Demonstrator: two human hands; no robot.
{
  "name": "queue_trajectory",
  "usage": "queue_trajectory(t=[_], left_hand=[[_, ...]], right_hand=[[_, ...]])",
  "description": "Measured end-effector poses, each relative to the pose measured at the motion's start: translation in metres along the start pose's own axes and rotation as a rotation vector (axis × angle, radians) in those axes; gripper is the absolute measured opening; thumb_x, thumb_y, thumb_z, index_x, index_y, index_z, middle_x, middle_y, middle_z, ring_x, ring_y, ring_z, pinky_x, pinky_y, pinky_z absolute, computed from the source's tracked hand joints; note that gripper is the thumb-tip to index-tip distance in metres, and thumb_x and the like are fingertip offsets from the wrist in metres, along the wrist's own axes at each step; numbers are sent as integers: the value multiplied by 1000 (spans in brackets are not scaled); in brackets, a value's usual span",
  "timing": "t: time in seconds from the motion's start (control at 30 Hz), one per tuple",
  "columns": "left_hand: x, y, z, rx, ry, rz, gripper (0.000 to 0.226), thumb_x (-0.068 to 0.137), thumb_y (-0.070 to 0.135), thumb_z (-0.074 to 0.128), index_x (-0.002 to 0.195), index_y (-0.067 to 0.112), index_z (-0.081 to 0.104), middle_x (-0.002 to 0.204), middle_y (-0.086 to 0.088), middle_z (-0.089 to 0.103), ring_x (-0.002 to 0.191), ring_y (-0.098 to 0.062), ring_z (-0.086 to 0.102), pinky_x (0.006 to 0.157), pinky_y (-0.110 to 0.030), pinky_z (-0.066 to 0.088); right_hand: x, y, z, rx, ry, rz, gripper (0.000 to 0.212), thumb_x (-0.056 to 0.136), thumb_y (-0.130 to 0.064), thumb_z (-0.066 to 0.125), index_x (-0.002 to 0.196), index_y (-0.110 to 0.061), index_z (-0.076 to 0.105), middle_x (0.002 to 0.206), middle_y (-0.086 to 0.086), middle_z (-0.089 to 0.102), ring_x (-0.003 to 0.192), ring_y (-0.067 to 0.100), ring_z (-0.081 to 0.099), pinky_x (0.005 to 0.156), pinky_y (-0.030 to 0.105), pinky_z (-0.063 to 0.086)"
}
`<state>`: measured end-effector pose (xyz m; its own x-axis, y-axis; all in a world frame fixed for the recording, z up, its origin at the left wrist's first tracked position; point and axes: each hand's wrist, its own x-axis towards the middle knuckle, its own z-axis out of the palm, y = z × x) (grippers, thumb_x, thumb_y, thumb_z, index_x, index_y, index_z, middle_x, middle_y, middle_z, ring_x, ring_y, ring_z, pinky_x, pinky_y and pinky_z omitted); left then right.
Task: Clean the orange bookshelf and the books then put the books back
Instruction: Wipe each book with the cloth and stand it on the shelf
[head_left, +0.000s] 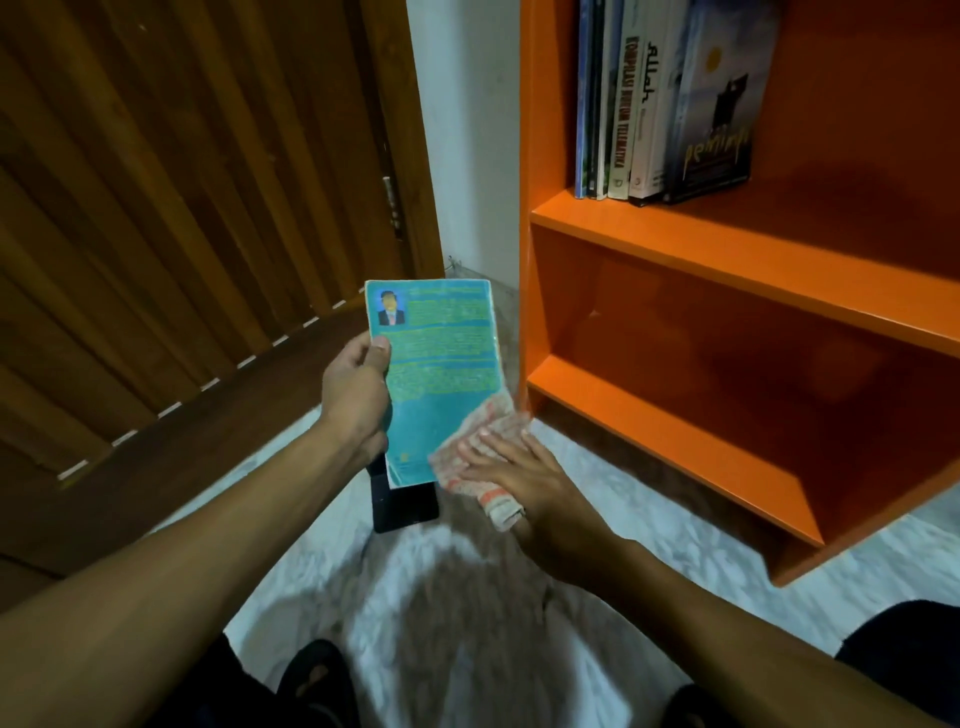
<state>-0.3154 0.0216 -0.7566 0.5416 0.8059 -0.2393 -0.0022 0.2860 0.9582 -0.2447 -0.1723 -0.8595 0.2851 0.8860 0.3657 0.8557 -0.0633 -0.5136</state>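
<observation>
My left hand (358, 387) grips a teal paperback book (441, 364) by its left edge, back cover facing me, held above the floor. My right hand (511, 467) lies flat with straight fingers on a pale checked cloth (480, 457), pressing it against the book's lower right corner. The orange bookshelf (727, 260) stands to the right. Several books (670, 104) stand upright at the left end of its upper shelf. The two lower shelves hold nothing that I can see.
A dark flat object (405, 506) lies on the pale marble floor (467, 597) under the book. A brown slatted wooden door (182, 208) fills the left side. A white wall strip (467, 130) separates door and shelf. My dark-clothed knees show at the bottom.
</observation>
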Motion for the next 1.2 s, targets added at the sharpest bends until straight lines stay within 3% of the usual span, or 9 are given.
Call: queue_trajectory(t=[0.17,0.27,0.4,0.5,0.6,0.67,0.8,0.97,1.2], left_hand=[[6,12,-9,112,6,104,22,107,27,45,104,26,67,100,0,77,89,-24,75,80,-45,61],[4,11,-12,178,-8,129,23,106,26,47,111,19,67,97,-3,77,79,-19,76,73,-38,60],[-10,1,-6,224,-106,70,20,106,22,49,106,15,68,92,-7,77,76,-22,76,69,-39,62],[-24,-12,3,259,-193,37,19,105,20,50,105,15,68,93,-11,78,78,-26,76,66,-39,60],[-40,-20,16,235,-308,-9,19,105,20,51,109,17,68,98,-13,77,83,-29,76,65,-36,58],[-47,-22,24,211,-349,-27,20,105,20,50,109,20,69,97,-11,78,85,-26,76,66,-35,59],[-39,-13,26,47,-269,-129,23,105,17,49,102,18,72,100,-15,76,89,-27,75,80,-43,60],[-10,10,13,-211,-49,-172,21,106,16,45,111,11,64,112,-20,73,100,-38,72,89,-56,57],[7,31,-6,-275,122,-46,25,106,21,46,119,14,66,111,-13,75,99,-34,74,87,-63,56]], right_hand=[[0,-17,-9,238,-51,-17,48,106,-43,22,134,-30,59,139,-22,55,133,0,46,113,30,32],[14,-21,-19,592,161,375,26,106,-26,45,108,-27,71,93,-22,71,88,-3,68,81,27,55],[39,-9,-41,772,561,732,20,106,-26,44,92,-30,58,50,-10,47,42,9,42,52,32,36],[62,-6,-59,838,682,652,32,105,-27,46,135,-22,56,104,-12,68,98,17,67,84,37,52],[78,-15,-51,586,527,568,50,101,-41,42,150,-33,39,161,-13,29,151,12,18,124,47,16],[82,-26,-40,336,407,529,52,104,-35,34,154,-42,21,163,-23,2,151,4,-10,123,41,-9],[76,-37,-17,222,309,331,60,102,-24,31,153,-44,6,163,-24,-3,149,-2,-13,124,43,-11],[61,-42,13,218,84,130,69,94,-10,35,152,-41,13,164,-16,11,153,9,-5,123,54,-3],[42,-33,6,196,-37,-63,59,93,-6,48,146,-30,44,158,-16,33,151,3,9,123,32,-1]])
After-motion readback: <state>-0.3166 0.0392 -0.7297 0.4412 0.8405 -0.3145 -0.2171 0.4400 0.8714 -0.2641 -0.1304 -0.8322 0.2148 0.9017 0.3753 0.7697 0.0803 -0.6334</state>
